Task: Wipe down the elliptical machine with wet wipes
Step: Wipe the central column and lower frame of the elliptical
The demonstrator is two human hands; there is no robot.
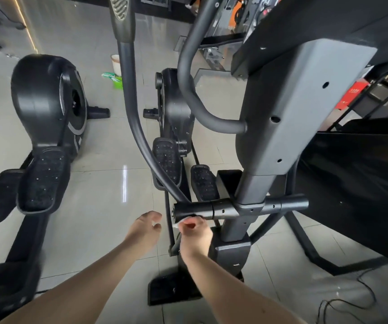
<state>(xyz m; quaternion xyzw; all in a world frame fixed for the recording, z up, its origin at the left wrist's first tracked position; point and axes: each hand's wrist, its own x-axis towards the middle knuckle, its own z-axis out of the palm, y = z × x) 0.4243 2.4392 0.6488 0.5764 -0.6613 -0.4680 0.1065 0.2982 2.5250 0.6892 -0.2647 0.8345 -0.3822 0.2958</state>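
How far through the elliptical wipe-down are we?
Done: nothing can be confirmed; no surface shows wipe marks. In hand: the right hand pinches a white wipe just under the black crossbar; the left hand hangs open beside it. Left, likely: the speckled pedals, curved handlebar and grey column.

The elliptical machine (282, 127) stands on the right. A second machine (45, 101) stands on the left. Far between them, a wipes pack (112, 78) lies on the floor (109, 183) beside a bucket (115, 63).
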